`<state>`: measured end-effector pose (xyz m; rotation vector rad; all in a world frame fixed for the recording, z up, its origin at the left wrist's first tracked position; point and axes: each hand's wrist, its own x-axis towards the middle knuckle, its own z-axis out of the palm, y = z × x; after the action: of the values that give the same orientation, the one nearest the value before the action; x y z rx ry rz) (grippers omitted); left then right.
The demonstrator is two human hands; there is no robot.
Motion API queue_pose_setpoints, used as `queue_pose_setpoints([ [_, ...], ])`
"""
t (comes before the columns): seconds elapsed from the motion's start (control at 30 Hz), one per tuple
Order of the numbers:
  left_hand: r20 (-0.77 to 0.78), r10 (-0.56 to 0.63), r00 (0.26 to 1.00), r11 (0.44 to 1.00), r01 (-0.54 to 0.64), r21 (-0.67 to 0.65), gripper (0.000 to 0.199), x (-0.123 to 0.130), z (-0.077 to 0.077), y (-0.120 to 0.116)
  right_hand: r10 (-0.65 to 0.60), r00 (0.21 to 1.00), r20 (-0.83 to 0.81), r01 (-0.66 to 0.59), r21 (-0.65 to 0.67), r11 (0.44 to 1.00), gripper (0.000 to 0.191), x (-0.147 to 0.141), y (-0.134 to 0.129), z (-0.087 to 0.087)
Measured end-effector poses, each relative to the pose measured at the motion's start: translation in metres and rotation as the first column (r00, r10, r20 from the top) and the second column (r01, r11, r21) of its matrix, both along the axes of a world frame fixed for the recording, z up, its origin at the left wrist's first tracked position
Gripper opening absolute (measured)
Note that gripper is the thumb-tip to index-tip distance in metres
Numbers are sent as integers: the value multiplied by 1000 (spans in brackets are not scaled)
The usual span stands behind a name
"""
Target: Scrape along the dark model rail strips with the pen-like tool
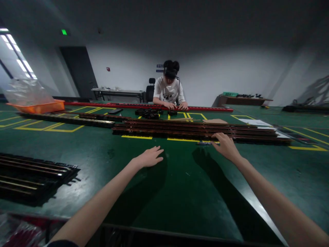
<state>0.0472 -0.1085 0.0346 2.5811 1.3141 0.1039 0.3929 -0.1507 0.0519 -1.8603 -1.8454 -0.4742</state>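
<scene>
My left hand (149, 157) is held over the green tabletop (180, 185) with fingers apart and nothing in it. Further forward, my right hand (226, 146) is at the front edge of a bundle of long dark strips (169, 129) with coppery edges. Its thumb and fingers are spread around nothing visible; whether the fingertips touch the front strip I cannot tell. A slim pen-like object (204, 143) lies just left of that hand, along the front of the bundle.
Another stack of dark strips (33, 175) lies at the near left. An orange basket (41, 107) holds clear plastic bags. Across the table a person (168, 87) works at a long red strip (208, 109). White papers (257, 122) lie at right.
</scene>
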Motion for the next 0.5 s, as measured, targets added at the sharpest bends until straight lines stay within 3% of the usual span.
queue_pose_setpoints([
  [0.13, 228, -156, 961, 981, 178, -78, 37, -7, 53, -40, 192, 951, -243, -124, 269, 955, 19, -24, -31, 61],
  [0.23, 361, -121, 924, 990, 139, -24, 39, -13, 91, -66, 295, 907, -300, -153, 417, 896, 18, -46, -62, 102],
  [0.3, 390, -85, 917, 996, 88, 11, 38, -15, 104, -73, 299, 916, -267, -161, 438, 884, 19, -55, -75, 116],
  [0.4, 374, -52, 926, 996, 19, 91, 38, -15, 97, -64, 245, 944, -220, -173, 302, 938, 20, -57, -70, 106],
  [0.5, 212, -14, 977, 994, -10, 111, 35, -21, 70, -36, 152, 986, -62, -151, 21, 988, 24, -46, -42, 69],
])
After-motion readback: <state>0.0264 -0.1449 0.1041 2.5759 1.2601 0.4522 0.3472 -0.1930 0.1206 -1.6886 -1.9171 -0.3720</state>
